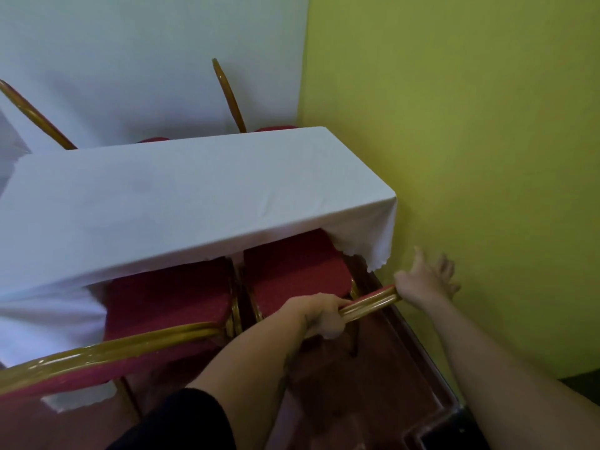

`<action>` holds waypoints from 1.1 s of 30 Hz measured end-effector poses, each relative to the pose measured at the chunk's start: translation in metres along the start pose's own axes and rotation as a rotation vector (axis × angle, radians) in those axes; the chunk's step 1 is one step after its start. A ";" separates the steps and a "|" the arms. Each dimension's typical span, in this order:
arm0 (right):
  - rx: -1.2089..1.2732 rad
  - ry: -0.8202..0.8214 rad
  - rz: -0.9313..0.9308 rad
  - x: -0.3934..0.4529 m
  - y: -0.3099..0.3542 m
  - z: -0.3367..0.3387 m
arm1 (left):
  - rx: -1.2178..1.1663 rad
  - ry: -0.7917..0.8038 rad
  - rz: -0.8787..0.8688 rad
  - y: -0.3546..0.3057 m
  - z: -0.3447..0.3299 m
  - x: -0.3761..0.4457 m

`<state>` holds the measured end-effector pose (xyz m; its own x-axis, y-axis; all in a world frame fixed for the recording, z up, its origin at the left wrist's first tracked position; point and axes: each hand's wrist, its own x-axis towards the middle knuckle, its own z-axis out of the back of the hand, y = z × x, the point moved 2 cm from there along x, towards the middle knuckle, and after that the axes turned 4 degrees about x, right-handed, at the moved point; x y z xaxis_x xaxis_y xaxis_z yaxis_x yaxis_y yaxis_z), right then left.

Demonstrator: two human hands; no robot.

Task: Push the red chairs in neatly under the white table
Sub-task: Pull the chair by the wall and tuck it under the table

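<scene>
The white table (181, 196), covered by a cloth, stands in a corner. Two red chairs with gold frames sit at its near side, their seats partly under the cloth. My left hand (321, 315) is closed around the gold top rail (370, 303) of the right chair (292, 274). My right hand (425, 280) is at the rail's right end, its heel against the rail, with fingers spread and blurred. The left chair (168, 297) stands beside it, and its back rail (107, 349) is untouched.
A yellow-green wall (470, 157) runs close along the right of the table and the right chair. Two more gold-framed chairs (227, 92) (32, 115) stand on the far side against a white wall. The red-brown floor ends at a raised edge (422, 368) on the right.
</scene>
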<state>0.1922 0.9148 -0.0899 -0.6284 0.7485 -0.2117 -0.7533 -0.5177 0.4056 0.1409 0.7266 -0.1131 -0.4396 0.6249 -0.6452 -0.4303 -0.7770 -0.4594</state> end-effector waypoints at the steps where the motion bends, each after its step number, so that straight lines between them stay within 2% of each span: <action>1: -0.077 0.032 0.058 0.004 0.004 -0.004 | 0.018 0.002 0.007 0.005 0.003 -0.001; 5: -0.161 0.071 0.199 0.011 0.016 -0.014 | 0.021 0.020 0.021 0.017 0.011 0.000; 13: -0.206 0.001 0.222 0.020 0.036 -0.019 | -0.021 -0.048 0.035 0.038 0.021 0.009; 19: -0.318 -0.023 0.296 0.036 0.052 -0.026 | -0.019 -0.213 0.111 0.047 0.026 0.019; 22: -0.310 -0.037 0.350 0.045 0.060 -0.027 | 0.097 -0.335 0.190 0.047 0.027 0.019; 25: -0.304 -0.047 0.395 0.052 0.062 -0.026 | 0.188 -0.391 0.237 0.056 0.027 0.013; 28: -0.278 -0.026 0.519 0.054 0.067 -0.022 | 0.357 -0.292 0.371 0.080 0.019 -0.008; 31: -0.287 0.054 0.802 0.035 0.081 -0.029 | 0.608 -0.007 0.631 0.125 0.001 -0.040; 33: -0.316 0.050 0.953 0.016 0.088 -0.042 | 0.655 -0.027 0.679 0.147 -0.008 -0.056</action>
<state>0.1083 0.8637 -0.0952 -0.9980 -0.0501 0.0382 0.0560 -0.9834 0.1726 0.1085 0.5772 -0.1493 -0.7735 0.0623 -0.6307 -0.4296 -0.7832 0.4495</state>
